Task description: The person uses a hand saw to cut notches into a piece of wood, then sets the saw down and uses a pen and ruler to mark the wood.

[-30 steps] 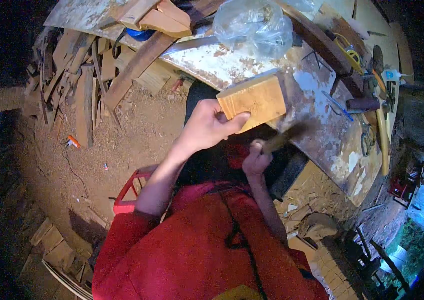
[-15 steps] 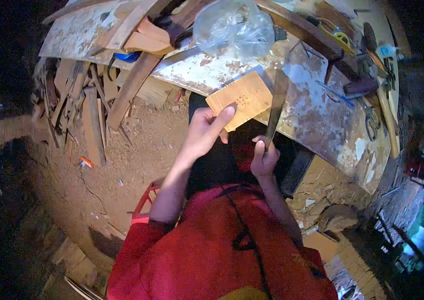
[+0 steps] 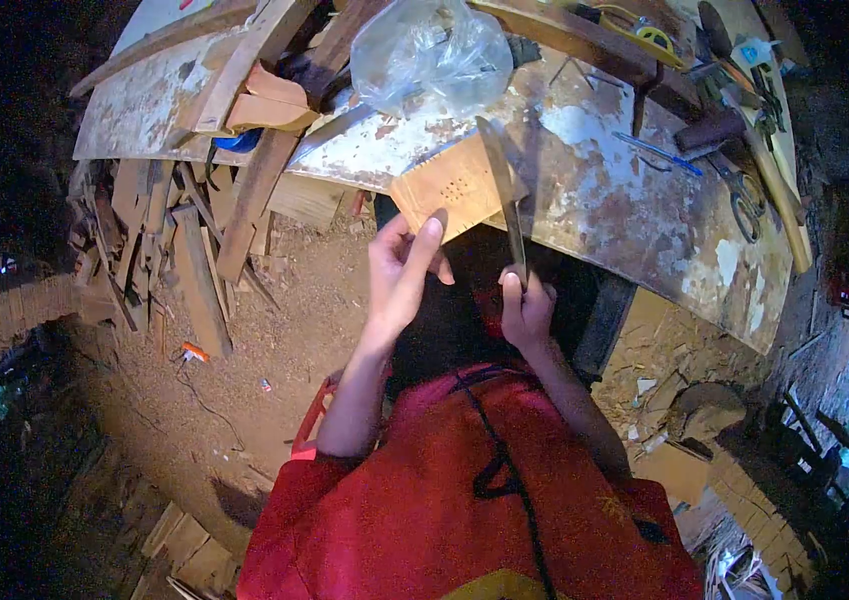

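A thin wooden piece (image 3: 450, 190) with a cluster of small dark holes and notches along its edges is held in my left hand (image 3: 403, 270), thumb on its face. My right hand (image 3: 528, 305) is closed round the lower end of a long flat blade (image 3: 508, 195), which points up and away from me. The blade lies along the right edge of the wooden piece; whether the two touch is hard to tell. Both are above the near edge of the worn workbench (image 3: 635, 220).
A clear plastic bag (image 3: 432, 55) lies on the bench behind the piece. Scissors (image 3: 745, 212), a blue pen (image 3: 660, 153) and a wooden handle (image 3: 780, 190) are at the right. Wood offcuts (image 3: 200, 275) lean under the bench at the left. A red stool (image 3: 315, 415) is beside me.
The view has shifted, so the bench and bag appear further left. The blade has swung leftward, nearer to the right edge of the wooden piece. Both hands keep their hold.
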Available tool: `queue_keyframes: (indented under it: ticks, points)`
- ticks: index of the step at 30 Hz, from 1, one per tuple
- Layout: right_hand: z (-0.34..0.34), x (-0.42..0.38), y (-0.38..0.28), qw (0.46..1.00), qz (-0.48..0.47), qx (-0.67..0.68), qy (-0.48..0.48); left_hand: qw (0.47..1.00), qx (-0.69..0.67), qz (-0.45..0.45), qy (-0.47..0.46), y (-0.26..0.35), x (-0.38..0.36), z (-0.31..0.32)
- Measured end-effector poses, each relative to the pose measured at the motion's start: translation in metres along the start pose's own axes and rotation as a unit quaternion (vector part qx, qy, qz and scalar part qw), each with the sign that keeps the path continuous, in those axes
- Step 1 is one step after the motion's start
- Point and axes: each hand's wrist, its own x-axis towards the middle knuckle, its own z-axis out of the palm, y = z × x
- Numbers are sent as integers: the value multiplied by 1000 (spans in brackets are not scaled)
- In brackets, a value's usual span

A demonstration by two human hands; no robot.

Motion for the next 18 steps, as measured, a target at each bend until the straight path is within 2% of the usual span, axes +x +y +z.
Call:
queue_keyframes:
  ticks: [5, 10, 16, 18]
  points:
    - [5, 0, 2, 1000, 18, -1, -26, 995, -77, -66, -10, -2, 1, -1]
    - [8, -3, 4, 996, 25, -72, -55, 996, -38, -77, -4, -3, 9, 0]
    - [15, -3, 5, 998, 16, -40, -34, 996, -18, -88, -18, 2, 16, 0]
    - [17, -4, 8, 997, 8, -68, -22, 996, -18, -88, -27, 2, 17, -1]
